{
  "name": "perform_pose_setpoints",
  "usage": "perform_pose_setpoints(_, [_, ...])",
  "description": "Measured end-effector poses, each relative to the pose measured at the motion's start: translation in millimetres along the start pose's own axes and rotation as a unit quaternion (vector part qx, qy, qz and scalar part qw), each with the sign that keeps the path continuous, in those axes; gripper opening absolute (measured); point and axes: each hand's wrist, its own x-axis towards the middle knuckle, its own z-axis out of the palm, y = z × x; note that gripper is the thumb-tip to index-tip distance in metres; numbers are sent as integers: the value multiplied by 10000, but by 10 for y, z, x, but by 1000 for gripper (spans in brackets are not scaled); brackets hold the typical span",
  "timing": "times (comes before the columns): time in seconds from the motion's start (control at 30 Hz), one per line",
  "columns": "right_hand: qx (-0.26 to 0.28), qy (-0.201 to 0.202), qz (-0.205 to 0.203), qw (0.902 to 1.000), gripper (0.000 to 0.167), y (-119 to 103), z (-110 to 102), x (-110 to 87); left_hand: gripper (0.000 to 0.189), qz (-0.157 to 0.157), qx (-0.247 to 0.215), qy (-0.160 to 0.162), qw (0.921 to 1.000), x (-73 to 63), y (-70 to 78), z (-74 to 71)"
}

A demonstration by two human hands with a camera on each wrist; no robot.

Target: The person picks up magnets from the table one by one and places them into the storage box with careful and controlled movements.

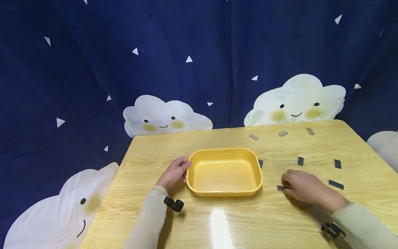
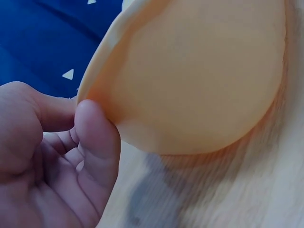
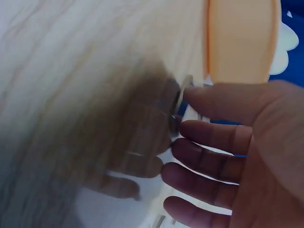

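Note:
A yellow rectangular plastic basin (image 1: 224, 193) with rounded corners stands at the middle of the wooden table. My left hand (image 1: 174, 173) pinches its left rim between thumb and fingers, and in the left wrist view the basin wall (image 2: 199, 80) rises beside the thumb. To the right of the basin, my right hand (image 1: 303, 186) is low over the table. Between its thumb and index finger it pinches a small, thin, dark rectangular tile (image 1: 280, 188). This tile (image 3: 177, 102) appears nearly edge-on in the right wrist view, with the other fingers loosely bent below.
Dark tiles lie on the table (image 1: 174, 221): one (image 1: 260, 163) by the basin's right edge, others (image 1: 300, 161) beyond and right of my right hand. Three greyish tiles (image 1: 283, 133) lie near the back edge. Behind hangs a dark blue curtain (image 1: 199, 79) with clouds.

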Motion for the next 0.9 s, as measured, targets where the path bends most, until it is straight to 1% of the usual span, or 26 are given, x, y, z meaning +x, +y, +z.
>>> perform_pose_setpoints(0.17, [44,110,59,9999,17,-4,53,50,21,-15,-4,-129,9999,-8,7,-14])
perform_pose_setpoints(0.4, [195,-209,189,9994,16,11,49,70,23,-49,-23,-163,9999,19,-8,-16])
perform_pose_setpoints(0.47, [232,-239,213,9992,17,9,47,79,23,-47,-39,-156,9999,21,-8,-18])
perform_pose_setpoints(0.7, [482,-24,-122,9988,18,18,69,79,21,-116,-25,-93,9999,6,11,-13])
perform_pose_setpoints(0.9, [545,46,-174,9984,18,26,73,62,23,-132,4,-140,9998,10,7,-17])
